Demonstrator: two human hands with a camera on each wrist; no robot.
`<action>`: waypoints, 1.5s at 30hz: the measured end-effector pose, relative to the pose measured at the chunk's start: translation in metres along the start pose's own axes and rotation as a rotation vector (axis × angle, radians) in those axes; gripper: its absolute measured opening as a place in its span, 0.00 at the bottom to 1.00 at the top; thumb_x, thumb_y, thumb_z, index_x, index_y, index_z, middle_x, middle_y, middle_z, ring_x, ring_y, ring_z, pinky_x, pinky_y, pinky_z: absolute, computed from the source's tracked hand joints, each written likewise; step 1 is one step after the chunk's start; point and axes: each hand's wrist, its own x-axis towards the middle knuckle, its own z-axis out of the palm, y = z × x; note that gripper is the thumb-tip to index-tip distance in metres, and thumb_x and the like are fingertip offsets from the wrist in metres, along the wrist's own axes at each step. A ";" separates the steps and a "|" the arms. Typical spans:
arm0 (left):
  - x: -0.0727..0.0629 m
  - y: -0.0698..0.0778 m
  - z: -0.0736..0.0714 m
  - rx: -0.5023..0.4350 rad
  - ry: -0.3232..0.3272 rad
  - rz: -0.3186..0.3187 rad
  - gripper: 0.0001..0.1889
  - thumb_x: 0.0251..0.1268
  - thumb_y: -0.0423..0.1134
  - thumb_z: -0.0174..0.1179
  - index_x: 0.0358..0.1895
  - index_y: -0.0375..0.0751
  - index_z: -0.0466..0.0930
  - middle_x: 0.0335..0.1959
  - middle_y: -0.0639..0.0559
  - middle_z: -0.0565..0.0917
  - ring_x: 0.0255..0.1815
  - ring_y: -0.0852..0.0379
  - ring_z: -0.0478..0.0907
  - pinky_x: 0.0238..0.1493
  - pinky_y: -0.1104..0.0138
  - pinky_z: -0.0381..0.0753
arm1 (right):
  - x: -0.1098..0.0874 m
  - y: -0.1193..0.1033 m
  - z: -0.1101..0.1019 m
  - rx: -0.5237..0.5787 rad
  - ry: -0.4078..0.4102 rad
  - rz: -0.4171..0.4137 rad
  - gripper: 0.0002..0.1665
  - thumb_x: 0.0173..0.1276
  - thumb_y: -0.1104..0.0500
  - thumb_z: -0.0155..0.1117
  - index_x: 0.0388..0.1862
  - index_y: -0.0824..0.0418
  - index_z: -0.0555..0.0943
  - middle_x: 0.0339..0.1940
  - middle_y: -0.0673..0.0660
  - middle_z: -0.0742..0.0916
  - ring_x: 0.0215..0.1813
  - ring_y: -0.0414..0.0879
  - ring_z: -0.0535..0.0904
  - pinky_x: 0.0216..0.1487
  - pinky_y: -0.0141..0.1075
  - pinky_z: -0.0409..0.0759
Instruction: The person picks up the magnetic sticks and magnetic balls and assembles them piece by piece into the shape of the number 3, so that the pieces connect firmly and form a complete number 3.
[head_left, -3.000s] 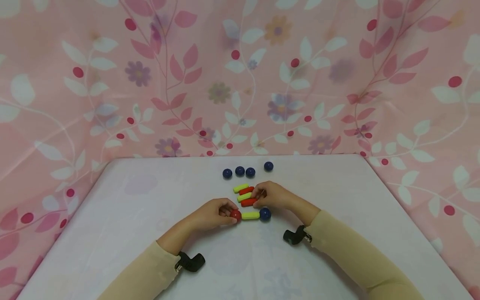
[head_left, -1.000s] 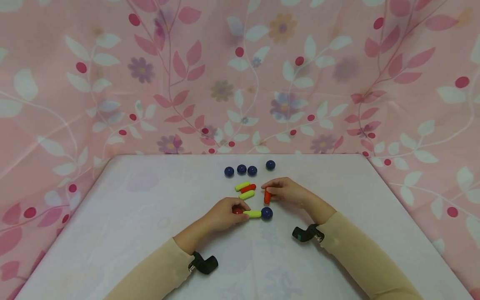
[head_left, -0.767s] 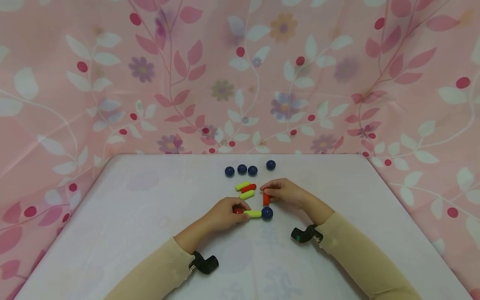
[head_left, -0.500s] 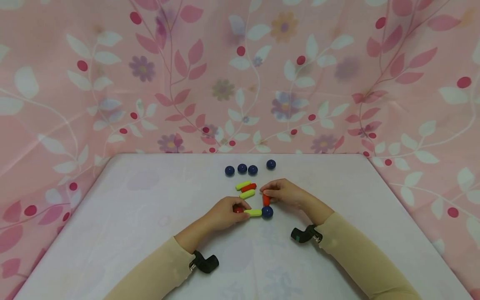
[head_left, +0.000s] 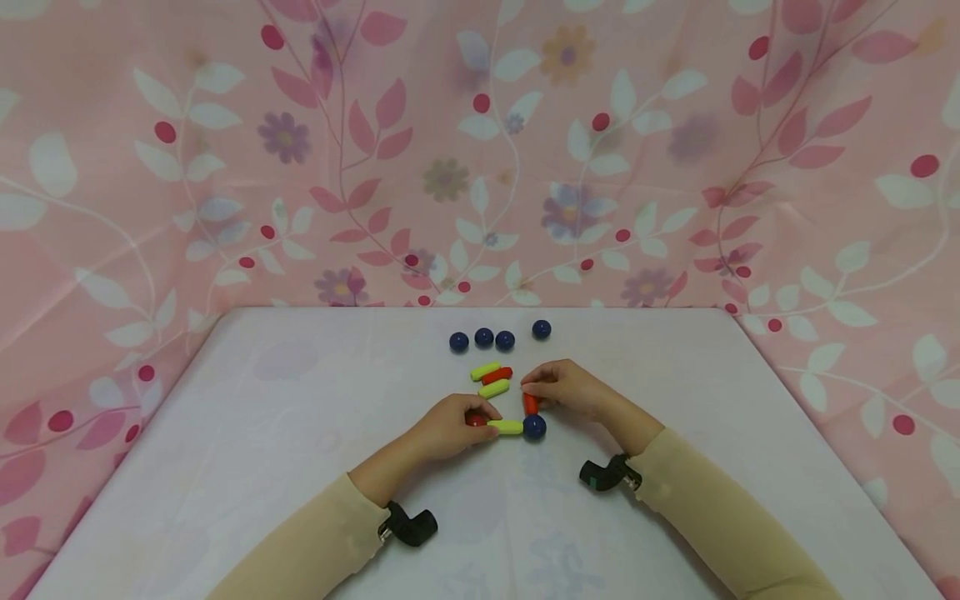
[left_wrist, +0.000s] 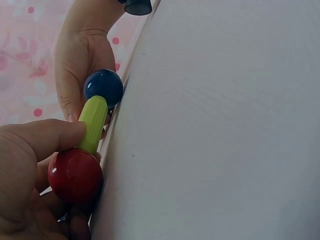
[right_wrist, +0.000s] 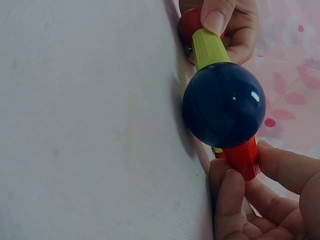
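My left hand pinches a yellow-green ribbed rod near the red ball at its end. A dark blue ball sits on the rod's other end. Between thumb and fingers my right hand pinches a red rod, whose end meets the blue ball. In the head view this red rod points away from the person, at roughly a right angle to the yellow-green one. The red ball is partly hidden by the left fingers in the head view.
Beyond the hands lie two yellow-green rods, one of them a loose rod, and another red rod. Several dark blue balls rest near the back of the white table. A pink floral cloth hangs behind.
My right hand has taken the red rod from the group, turned it and brought it down against the blue ball. The left hand has shifted from the red ball onto the yellow-green rod.
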 end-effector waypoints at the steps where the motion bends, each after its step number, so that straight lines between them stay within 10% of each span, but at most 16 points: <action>1: 0.000 0.000 0.000 0.001 -0.001 0.001 0.07 0.66 0.45 0.67 0.45 0.56 0.86 0.44 0.58 0.81 0.45 0.56 0.73 0.51 0.59 0.73 | -0.001 0.000 0.000 -0.009 0.000 -0.002 0.18 0.72 0.59 0.65 0.55 0.68 0.82 0.41 0.56 0.87 0.38 0.45 0.82 0.45 0.35 0.83; 24: -0.001 0.000 0.001 0.003 0.003 -0.003 0.07 0.66 0.45 0.67 0.45 0.55 0.86 0.42 0.58 0.81 0.45 0.56 0.72 0.52 0.59 0.72 | -0.008 -0.002 0.001 -0.137 0.075 0.010 0.17 0.70 0.57 0.67 0.54 0.64 0.83 0.44 0.56 0.87 0.40 0.46 0.81 0.45 0.36 0.82; 45: -0.001 0.000 0.001 -0.024 -0.005 -0.003 0.07 0.66 0.44 0.67 0.45 0.55 0.86 0.44 0.57 0.81 0.45 0.55 0.72 0.49 0.61 0.73 | -0.001 -0.025 -0.042 -0.145 0.167 -0.034 0.21 0.75 0.56 0.61 0.59 0.70 0.79 0.52 0.68 0.82 0.48 0.55 0.82 0.51 0.40 0.83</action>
